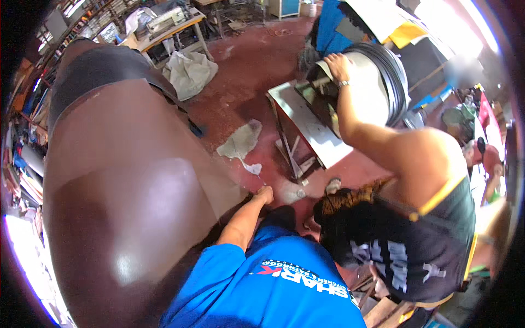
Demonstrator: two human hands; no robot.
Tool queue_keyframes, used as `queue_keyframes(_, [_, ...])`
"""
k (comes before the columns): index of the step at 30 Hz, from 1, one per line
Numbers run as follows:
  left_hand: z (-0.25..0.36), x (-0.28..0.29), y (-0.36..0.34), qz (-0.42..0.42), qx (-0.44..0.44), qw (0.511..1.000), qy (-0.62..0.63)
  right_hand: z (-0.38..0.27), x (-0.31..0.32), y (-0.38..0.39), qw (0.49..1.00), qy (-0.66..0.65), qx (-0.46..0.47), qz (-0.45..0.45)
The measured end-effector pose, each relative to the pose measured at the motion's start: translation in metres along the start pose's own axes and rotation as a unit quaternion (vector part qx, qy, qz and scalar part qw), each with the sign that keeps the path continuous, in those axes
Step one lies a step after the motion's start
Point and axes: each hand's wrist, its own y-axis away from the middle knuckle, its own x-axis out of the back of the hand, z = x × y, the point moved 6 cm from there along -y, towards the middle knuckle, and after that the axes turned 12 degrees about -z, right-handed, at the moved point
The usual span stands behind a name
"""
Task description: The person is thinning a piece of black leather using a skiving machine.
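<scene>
A large glossy brown sheet (126, 186) is draped over a rounded bulk that fills the left half of the view. My left hand (265, 194) reaches forward from my blue sleeve. It is closed in a fist at the sheet's lower right corner, just above the red floor (246, 60). My right hand is not visible. Close on my right another person in a black sleeveless top with yellow trim (415, 246) bends forward. That person's raised hand (338, 64) rests on a big round drum with a black rim (391, 76).
A metal table (309, 123) stands under the drum. A grey rag (240, 143) and scraps lie on the floor. A white sack (188, 71) and a workbench with a machine (164, 24) are at the back. Shelves line the left wall.
</scene>
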Motion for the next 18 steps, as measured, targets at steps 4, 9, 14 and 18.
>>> queue_keyframes(4, [0.002, 0.049, -0.055, -0.022, -0.013, 0.999, 0.020, 0.064, 0.033, -0.041, 0.997, 0.050, 0.032, 0.044])
queue_keyframes(9, [-0.037, 0.113, -0.144, -0.036, -0.012, 0.999, -0.016, -0.057, 0.239, -0.532, 0.987, 0.104, 0.072, 0.103])
queue_keyframes(14, [-0.091, 0.193, -0.217, 0.018, -0.022, 0.999, 0.035, -0.146, 0.354, -0.819, 0.965, 0.173, 0.133, 0.143])
queue_keyframes(18, [-0.133, 0.242, -0.265, 0.045, -0.067, 0.984, 0.158, -0.161, 0.361, -0.824, 0.992, 0.076, 0.090, 0.036])
